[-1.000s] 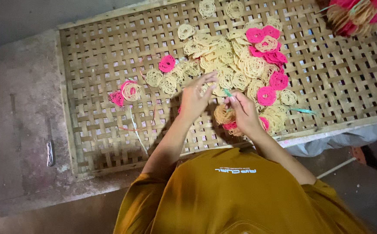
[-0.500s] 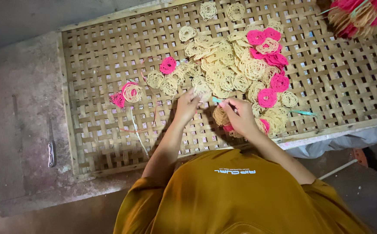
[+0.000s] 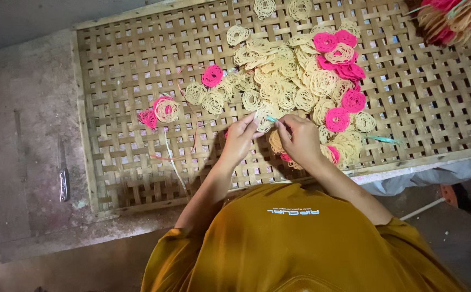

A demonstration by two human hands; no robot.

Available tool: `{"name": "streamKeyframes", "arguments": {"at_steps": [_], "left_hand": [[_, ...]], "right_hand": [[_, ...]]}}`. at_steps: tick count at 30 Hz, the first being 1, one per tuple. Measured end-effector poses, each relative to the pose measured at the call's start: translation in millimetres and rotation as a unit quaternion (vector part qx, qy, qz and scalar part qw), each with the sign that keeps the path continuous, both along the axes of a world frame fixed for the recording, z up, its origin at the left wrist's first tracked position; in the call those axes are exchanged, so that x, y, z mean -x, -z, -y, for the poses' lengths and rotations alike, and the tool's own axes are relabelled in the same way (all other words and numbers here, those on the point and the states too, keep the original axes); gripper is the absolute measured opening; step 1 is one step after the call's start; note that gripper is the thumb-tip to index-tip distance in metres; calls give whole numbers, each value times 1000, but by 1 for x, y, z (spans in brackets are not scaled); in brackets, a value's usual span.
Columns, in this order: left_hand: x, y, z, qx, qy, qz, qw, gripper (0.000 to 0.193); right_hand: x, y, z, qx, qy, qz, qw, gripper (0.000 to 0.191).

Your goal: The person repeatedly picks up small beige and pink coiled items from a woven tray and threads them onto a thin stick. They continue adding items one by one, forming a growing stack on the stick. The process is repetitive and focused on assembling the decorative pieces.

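My left hand (image 3: 241,138) pinches a cream lacy round disc (image 3: 263,122) at the near edge of a pile. Right beside it, my right hand (image 3: 300,139) pinches a thin green strip (image 3: 270,119) that meets the disc. Both hands hover low over a woven bamboo tray (image 3: 122,81). The pile of cream discs (image 3: 279,81) is mixed with pink discs (image 3: 343,70) and lies just beyond my fingers. More discs are hidden under my right hand.
A small pink and cream bundle (image 3: 160,111) and a lone pink disc (image 3: 212,75) lie left of the pile. Another green strip (image 3: 384,139) rests at the right. A knife (image 3: 62,176) lies on the concrete slab (image 3: 24,108). A tied bundle (image 3: 452,19) sits top right.
Both hands have drawn back from over the pile toward my body and come closer together, with the disc and green strip now held between them.
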State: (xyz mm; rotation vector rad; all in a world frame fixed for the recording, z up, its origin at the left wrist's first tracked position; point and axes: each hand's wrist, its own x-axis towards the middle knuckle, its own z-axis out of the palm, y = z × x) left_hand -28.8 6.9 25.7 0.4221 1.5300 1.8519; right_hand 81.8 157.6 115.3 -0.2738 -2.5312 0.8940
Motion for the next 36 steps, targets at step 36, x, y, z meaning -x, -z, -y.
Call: {"name": "streamKeyframes", "arguments": {"at_steps": [36], "left_hand": [[-23, -122, -14, 46, -60, -412, 908, 16]], "right_hand": [[-15, -16, -11, 47, -22, -57, 997, 25]]}}
